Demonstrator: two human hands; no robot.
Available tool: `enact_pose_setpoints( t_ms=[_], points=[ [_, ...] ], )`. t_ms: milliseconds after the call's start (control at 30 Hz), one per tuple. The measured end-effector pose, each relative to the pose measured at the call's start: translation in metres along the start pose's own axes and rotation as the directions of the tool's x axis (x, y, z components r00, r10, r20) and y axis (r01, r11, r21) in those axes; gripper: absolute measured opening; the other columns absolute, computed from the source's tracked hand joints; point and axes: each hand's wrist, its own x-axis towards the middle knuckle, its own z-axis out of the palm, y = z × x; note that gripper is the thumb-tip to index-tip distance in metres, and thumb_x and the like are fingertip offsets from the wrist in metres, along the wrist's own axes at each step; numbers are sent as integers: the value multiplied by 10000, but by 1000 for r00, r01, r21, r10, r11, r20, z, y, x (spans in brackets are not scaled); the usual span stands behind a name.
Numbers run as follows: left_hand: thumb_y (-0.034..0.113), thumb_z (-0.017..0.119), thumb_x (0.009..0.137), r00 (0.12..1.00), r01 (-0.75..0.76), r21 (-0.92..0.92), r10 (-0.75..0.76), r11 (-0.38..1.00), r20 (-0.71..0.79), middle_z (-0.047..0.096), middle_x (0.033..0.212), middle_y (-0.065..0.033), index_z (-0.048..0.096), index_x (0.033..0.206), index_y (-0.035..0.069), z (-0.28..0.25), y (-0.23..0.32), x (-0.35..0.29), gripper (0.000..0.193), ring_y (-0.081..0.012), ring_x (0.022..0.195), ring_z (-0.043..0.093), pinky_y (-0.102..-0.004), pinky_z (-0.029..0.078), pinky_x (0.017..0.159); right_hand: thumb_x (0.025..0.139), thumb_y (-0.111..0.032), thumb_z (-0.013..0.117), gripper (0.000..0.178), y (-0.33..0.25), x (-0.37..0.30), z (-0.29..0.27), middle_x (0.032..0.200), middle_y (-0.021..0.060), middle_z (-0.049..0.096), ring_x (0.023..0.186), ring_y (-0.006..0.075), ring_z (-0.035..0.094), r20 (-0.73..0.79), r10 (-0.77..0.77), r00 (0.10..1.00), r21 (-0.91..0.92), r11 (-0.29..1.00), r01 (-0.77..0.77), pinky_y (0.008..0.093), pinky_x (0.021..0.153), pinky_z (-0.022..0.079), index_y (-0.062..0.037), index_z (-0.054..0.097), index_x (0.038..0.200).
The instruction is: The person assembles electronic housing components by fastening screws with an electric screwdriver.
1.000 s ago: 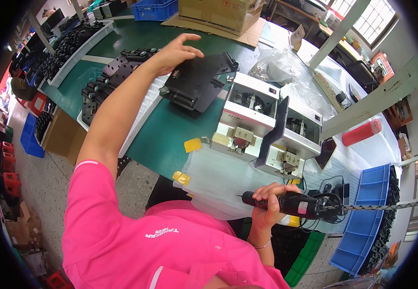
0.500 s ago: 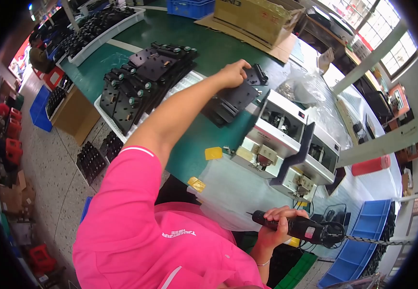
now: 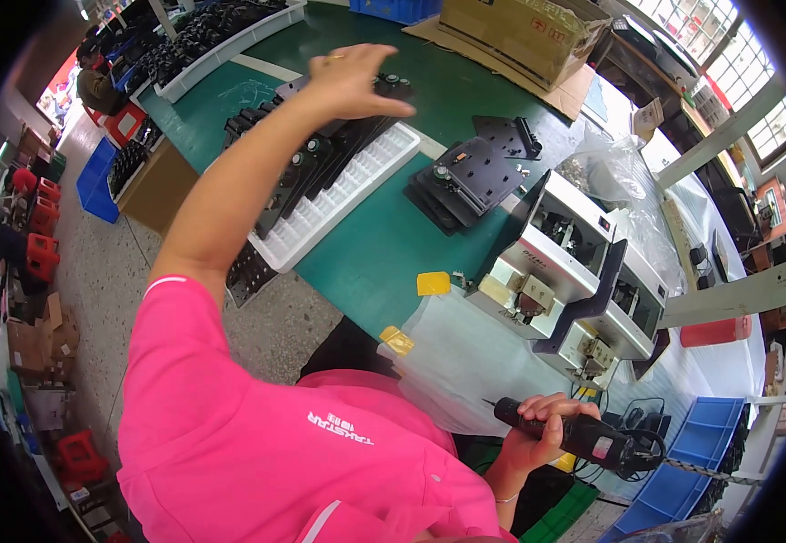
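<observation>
My left hand is stretched out over the black plates at the upper left. Its fingers are spread and nothing shows in them. Those plates, with cylindrical parts on them, lie on a ribbed white tray, partly hidden by my forearm. At the lower right my right hand is wrapped round a black electric screwdriver, its thin bit pointing left. A separate pile of flat black plates rests on the green table between the tray and two white-fronted screw feeders.
A cardboard box stands at the back beside a blue bin. Clear plastic bags lie behind the feeders. White sheeting covers the near table edge, with yellow pieces by it. A blue rack is at right.
My left hand has moved left, from beside the pile of black plates to above the plates on the tray. My right hand keeps its hold on the electric screwdriver. The view has shifted slightly.
</observation>
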Motion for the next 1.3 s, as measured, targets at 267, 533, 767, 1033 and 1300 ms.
enact_pose_setpoints(
  t_ms=[267, 533, 767, 1033, 1300],
  points=[
    [793, 704, 568, 895, 274, 90, -288, 958, 341, 314, 1546, -122, 191, 1533, 229, 6, -45, -38, 1231, -320, 1396, 356, -569, 223, 1047, 840, -109, 643, 409, -9, 4, 3, 653, 71, 477, 560, 192, 494, -19, 36, 999, -23, 999, -36, 332, 504, 477, -89, 406, 1173],
    [669, 762, 639, 964, 190, -69, -173, 979, 203, 430, 1472, -152, 263, 1506, 169, 32, -85, -44, 1118, -318, 1359, 411, -595, 257, 1063, 833, -114, 682, 450, -14, 7, 16, 659, 66, 446, 584, 197, 468, 31, -1, 1000, 71, 997, -1, 368, 501, 487, -101, 384, 1171],
    [627, 723, 736, 978, 173, -111, -158, 979, 134, 453, 1441, -184, 222, 1523, 214, 42, -79, -41, 1021, -326, 1324, 450, -474, 310, 1057, 866, -137, 622, 439, -10, 47, 36, 693, 61, 449, 624, 197, 487, 72, -164, 984, 132, 979, 154, 374, 543, 489, -127, 371, 1226],
    [689, 704, 701, 983, 130, -120, -144, 984, -117, 451, 1449, -153, 227, 1519, 237, 59, -83, -48, 1049, -307, 1309, 470, -543, 345, 982, 843, -5, 570, 444, 14, 86, 60, 702, 89, 504, 599, 204, 533, 105, -350, 931, 146, 931, 334, 369, 558, 535, -95, 349, 1217],
    [709, 681, 705, 976, 145, -79, -155, 986, -154, 454, 1445, -140, 244, 1513, 268, 42, -70, -56, 1019, -301, 1277, 496, -520, 333, 998, 832, 18, 567, 458, 24, 91, 62, 695, 92, 530, 575, 197, 544, 134, -330, 934, 84, 943, 321, 373, 561, 537, -72, 328, 1212]
  ],
)
